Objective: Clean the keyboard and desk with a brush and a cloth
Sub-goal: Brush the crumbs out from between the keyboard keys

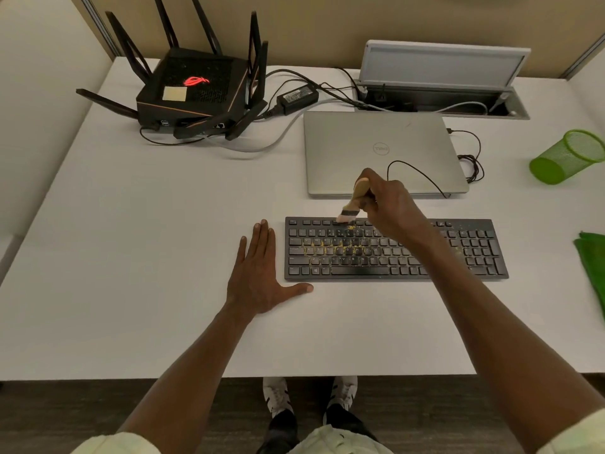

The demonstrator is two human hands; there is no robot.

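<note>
The right hand [388, 204] is wrapped around the pale wooden handle of a small flat brush [355, 201], and the light bristles are pressed onto the far row of keys of the flat black plastic keyboard [396, 249]. The brush is tilted, handle leaning far and right. Yellow crumbs [334, 249] are seen scattered across the middle letter rows, with a few specks over the number pad on the right, so the brushing is judged barely begun. Left of the keyboard, the left hand [262, 273] is laid flat on the white desk [131, 257], fingers straight and spread, thumb just beside the keyboard's near left corner. Nothing is held by it. At the right edge a folded green cloth [592, 260] is left untouched, so the wiping of the desk is judged still to come.
</note>
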